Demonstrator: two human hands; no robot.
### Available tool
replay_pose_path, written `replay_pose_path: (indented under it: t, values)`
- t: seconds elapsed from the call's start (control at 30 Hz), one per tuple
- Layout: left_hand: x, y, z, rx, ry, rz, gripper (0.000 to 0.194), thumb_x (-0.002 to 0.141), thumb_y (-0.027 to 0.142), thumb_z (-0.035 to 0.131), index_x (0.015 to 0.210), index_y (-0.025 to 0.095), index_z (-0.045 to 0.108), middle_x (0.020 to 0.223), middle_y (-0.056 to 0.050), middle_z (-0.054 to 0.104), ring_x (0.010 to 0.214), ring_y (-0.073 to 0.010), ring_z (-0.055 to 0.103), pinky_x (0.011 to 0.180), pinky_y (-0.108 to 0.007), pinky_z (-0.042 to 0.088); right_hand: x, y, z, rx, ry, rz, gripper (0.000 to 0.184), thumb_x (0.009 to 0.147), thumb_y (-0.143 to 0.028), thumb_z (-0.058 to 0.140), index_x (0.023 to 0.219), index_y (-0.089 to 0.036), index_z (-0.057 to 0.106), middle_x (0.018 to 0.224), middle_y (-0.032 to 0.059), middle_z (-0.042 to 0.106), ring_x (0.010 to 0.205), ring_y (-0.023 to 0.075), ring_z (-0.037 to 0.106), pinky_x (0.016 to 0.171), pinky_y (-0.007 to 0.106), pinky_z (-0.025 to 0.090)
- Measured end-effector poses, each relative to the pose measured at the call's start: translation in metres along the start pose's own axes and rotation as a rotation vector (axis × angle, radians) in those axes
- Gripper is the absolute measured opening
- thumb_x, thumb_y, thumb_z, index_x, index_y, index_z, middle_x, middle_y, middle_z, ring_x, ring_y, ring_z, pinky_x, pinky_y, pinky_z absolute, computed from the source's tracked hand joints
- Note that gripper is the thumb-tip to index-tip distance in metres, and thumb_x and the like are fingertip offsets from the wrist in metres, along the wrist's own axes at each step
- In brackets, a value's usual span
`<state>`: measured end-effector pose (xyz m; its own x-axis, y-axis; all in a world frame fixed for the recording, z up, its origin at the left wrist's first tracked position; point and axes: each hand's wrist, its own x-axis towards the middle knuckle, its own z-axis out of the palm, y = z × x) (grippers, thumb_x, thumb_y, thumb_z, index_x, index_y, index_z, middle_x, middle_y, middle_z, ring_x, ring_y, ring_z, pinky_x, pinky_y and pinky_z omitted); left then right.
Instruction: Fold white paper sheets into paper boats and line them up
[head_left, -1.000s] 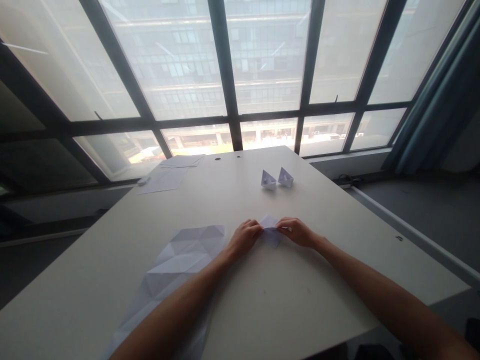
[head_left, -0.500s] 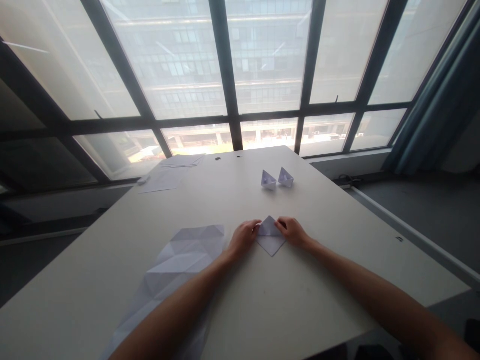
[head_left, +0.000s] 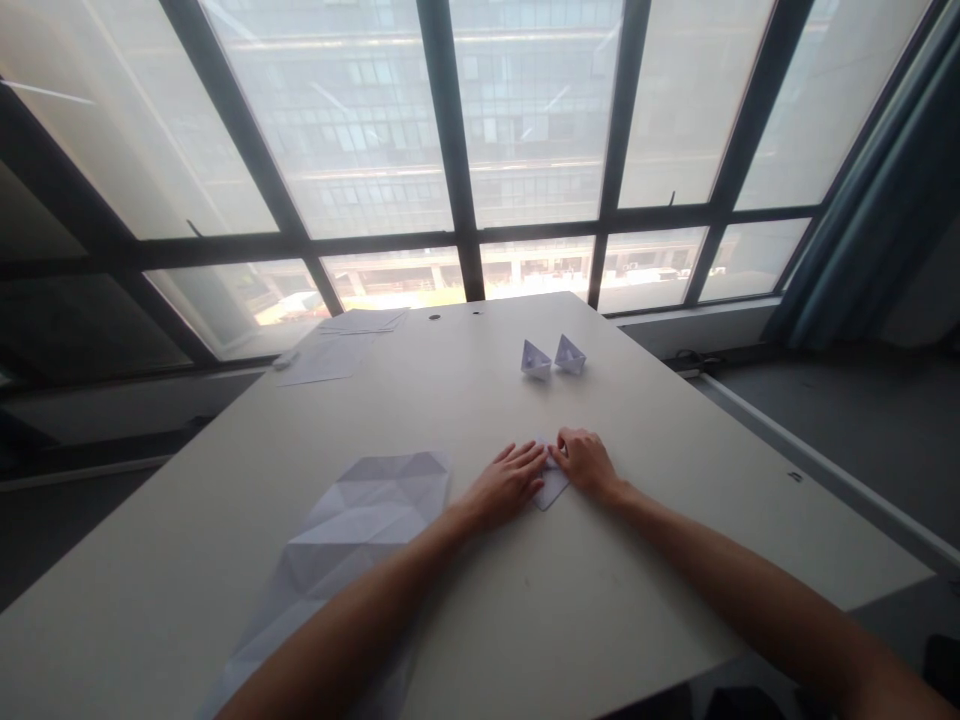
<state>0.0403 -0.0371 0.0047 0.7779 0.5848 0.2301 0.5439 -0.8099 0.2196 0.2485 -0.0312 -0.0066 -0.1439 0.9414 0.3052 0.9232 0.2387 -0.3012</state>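
Observation:
A small diamond of folded white paper (head_left: 552, 486) lies flat on the table, partly hidden under my hands. My left hand (head_left: 507, 488) is open, its fingers stretched out flat over the paper's left half. At the paper's right corner my right hand (head_left: 588, 462) is closed, thumb and curled fingers gripping the edge. Beyond the hands stand two folded paper boats (head_left: 535, 362), side by side. Under and beside my left forearm spreads a large creased sheet of paper (head_left: 367, 510).
On the white table (head_left: 660, 570), flat sheets of paper (head_left: 322, 360) lie at the far left, close to a small white object (head_left: 285, 360). Tall windows with dark frames (head_left: 465, 180) rise behind the table. A blue curtain (head_left: 862, 220) hangs at the right.
My left hand has gone from pinching the paper's left corner to lying flat across it, now covering much of the diamond. The right hand stays at the right corner.

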Motion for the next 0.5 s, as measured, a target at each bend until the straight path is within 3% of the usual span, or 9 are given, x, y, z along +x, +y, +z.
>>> replay_pose_path:
  t: [0.13,0.3,0.4,0.5]
  values:
    - [-0.003,0.0,0.002,0.019,-0.121,-0.013,0.064,0.098,0.054,0.032,0.153,0.024,0.019,0.158,-0.009,0.023,0.147,-0.0241,0.016,0.118,-0.047,0.014,-0.002,-0.002,-0.003,0.011,0.022,-0.043,0.019,0.093,-0.027,0.05,0.104,-0.018,0.063,0.104,0.0118,0.066,0.1,0.0245,0.058,0.09,0.034,0.041]
    - [-0.002,0.001,-0.001,0.032,-0.148,-0.016,0.067,0.097,0.055,0.036,0.154,0.025,0.014,0.159,-0.01,0.02,0.147,-0.0236,0.013,0.118,-0.048,0.011,-0.01,-0.008,-0.001,0.125,-0.028,-0.268,0.044,0.094,-0.015,0.036,0.136,-0.017,0.051,0.137,0.0125,0.053,0.127,0.0226,0.045,0.107,0.037,0.034]
    - [-0.001,0.005,-0.004,0.015,-0.123,-0.024,0.066,0.097,0.052,0.04,0.153,0.029,0.014,0.159,-0.007,0.02,0.147,-0.0211,0.014,0.118,-0.047,0.012,-0.015,-0.011,0.003,0.166,-0.169,-0.376,0.052,0.099,-0.03,0.03,0.149,-0.016,0.034,0.152,0.0126,0.036,0.141,0.0238,0.031,0.115,0.043,0.024]
    - [-0.001,0.008,-0.004,-0.004,-0.094,-0.043,0.067,0.097,0.051,0.04,0.154,0.031,0.009,0.159,-0.005,0.02,0.147,-0.0195,0.014,0.118,-0.045,0.014,-0.018,-0.012,0.004,0.131,-0.264,-0.358,0.065,0.1,-0.05,0.026,0.153,-0.015,0.021,0.158,0.013,0.02,0.146,0.0264,0.02,0.118,0.048,0.015]
